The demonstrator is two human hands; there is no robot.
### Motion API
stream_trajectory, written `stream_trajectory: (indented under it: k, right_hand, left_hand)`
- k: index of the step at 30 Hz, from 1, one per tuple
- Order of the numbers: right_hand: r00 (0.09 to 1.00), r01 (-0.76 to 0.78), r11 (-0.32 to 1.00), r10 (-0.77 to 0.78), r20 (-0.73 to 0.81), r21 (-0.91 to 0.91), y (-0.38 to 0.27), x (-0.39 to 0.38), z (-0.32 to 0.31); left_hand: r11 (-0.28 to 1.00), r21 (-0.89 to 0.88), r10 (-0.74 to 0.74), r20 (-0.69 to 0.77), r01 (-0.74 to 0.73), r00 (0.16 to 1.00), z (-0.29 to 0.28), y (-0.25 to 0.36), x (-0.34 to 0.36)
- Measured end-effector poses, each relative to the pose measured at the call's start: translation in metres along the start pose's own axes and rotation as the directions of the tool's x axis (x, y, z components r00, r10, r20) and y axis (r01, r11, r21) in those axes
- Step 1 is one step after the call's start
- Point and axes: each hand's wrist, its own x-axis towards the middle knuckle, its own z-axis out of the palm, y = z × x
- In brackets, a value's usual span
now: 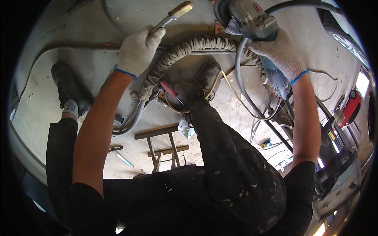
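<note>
My left hand (138, 51), in a white knit glove with a blue cuff, is closed on a slim metal tool (177, 12) with a pale yellowish end, held raised at upper left. My right hand (281, 55), gloved the same way, grips a dusty angle grinder (252, 21) with its disc toward the upper left. Beneath both hands a bunched fabric-sleeved hose (189, 45) arches over the concrete floor (43, 98), beside grey hoses and a thin yellow cable (230, 88). A red-handled screwdriver (169, 88) lies near my shoe (208, 74).
A wooden stool (161, 141) stands below the hoses, near a white perforated metal piece (185, 128) and a bar-like tool (124, 159). Dark metal frames (334, 169) line the right side, with a wheel (346, 49) and a red car (349, 108) beyond. Cables snake across the floor.
</note>
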Motion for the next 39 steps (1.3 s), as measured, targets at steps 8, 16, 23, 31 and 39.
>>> stream_trajectory:
  k: [8,16,23,31,39]
  right_hand:
    - [0.998,0.061,0.998,-0.061,0.019,0.030,-0.006,0.001,0.003]
    - [0.996,0.089,0.996,-0.089,0.021,0.007,-0.021,0.003,0.012]
    - [0.997,0.080,0.996,-0.081,0.011,0.027,-0.015,0.007,0.019]
    - [0.996,0.091,0.995,-0.091,0.018,0.036,-0.018,0.006,0.022]
    - [0.998,0.059,0.998,-0.059,0.002,0.008,-0.010,0.010,0.020]
  left_hand:
    - [0.999,0.015,0.047,-0.032,-0.046,0.998,0.001,-0.001,0.000]
    - [0.998,0.021,0.052,-0.049,-0.051,0.997,0.005,-0.002,-0.001]
    - [0.998,0.043,0.037,-0.039,-0.035,0.999,0.009,-0.003,-0.002]
    - [0.997,0.052,0.058,-0.045,-0.056,0.997,0.015,-0.006,-0.002]
    - [0.998,0.056,0.030,-0.036,-0.028,0.999,0.015,-0.006,-0.003]
